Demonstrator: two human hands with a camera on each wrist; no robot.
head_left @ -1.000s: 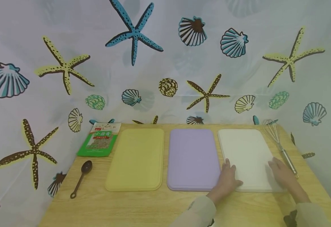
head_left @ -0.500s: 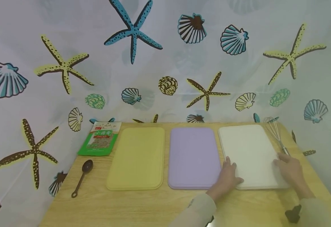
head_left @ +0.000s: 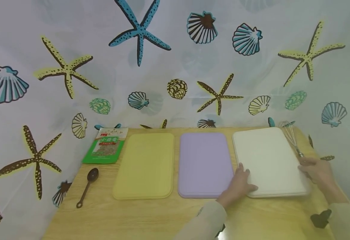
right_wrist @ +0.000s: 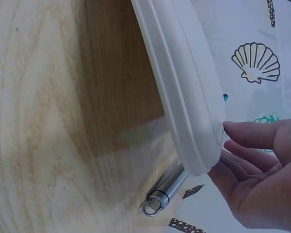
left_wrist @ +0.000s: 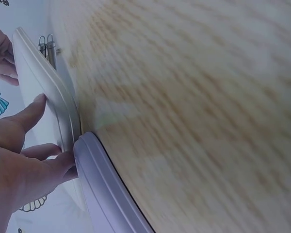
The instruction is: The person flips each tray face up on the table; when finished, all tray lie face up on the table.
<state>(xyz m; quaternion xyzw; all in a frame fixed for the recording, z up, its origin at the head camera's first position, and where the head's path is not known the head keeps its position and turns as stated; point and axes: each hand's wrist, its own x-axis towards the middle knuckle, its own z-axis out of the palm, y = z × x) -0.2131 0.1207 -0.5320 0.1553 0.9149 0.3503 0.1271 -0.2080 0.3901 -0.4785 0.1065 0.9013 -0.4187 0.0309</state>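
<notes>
A white rectangular lid-like board point(head_left: 267, 160) with rounded corners lies at the right, tilted, its right side raised off the table. My right hand point(head_left: 318, 171) pinches that raised edge; in the right wrist view its thumb point(right_wrist: 254, 133) is on top and the fingers are at the rim. At the near left corner my left hand point(head_left: 237, 185) holds the same board, thumb point(left_wrist: 31, 114) on top, fingers along its side beside the purple board point(head_left: 205, 163). A metal whisk point(head_left: 293, 140) lies right of the white board, its handle point(right_wrist: 165, 189) partly hidden.
A yellow board point(head_left: 145, 165) lies left of the purple one. Farther left are a green spice packet point(head_left: 106, 148) and a dark brown spoon point(head_left: 88, 186). A curtain point(head_left: 175, 63) printed with shells and starfish surrounds the wooden table point(head_left: 133, 220).
My right hand has moved right and up from the white board's surface to its edge, and that side has risen. My left hand stays at the left corner.
</notes>
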